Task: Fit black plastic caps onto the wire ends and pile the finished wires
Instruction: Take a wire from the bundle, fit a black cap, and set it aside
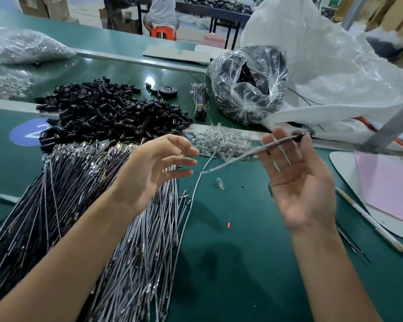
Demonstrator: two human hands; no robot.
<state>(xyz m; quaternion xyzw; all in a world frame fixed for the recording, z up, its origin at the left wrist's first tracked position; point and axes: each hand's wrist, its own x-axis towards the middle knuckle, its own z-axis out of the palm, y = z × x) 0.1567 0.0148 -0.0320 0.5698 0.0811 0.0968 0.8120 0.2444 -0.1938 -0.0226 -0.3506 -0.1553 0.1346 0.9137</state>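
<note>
- The heap of uncapped wires (137, 240) lay nearest, fanned across the green table (230, 263) from the lower left edge, with the left forearm reaching over it.
- The left hand (156, 173) hovered above the far end of that heap, palm turned to the right, fingers loosely spread and holding nothing.
- One loose white wire (193, 198) curved on the table between the two hands, with a single small glass bulb (220, 184) just beside it.
- The right hand (300, 182) was raised with its palm facing the camera, its fingers straight and spread.
- The capped wire (249, 155) ran slantwise across the right hand's fingertips, its black cap (298, 136) up beside the thumb and its other end pointing toward the left hand. It was blurred, so whether it touched the fingers could not be told.
- A white pen (370, 226) lay to the right, next to a pink sheet (386, 187).
- Beyond the hands sat a small pile of clear bulbs (219, 140), and to its left the big pile of black caps (107, 108).
- Farther back were a roll of black tape (168, 90), a tied wire bundle (199, 101) and a clear bag of black parts (247, 84), which rested against a large white plastic bag (323, 66).
- In the distance, a person sat on a red stool (163, 32).
</note>
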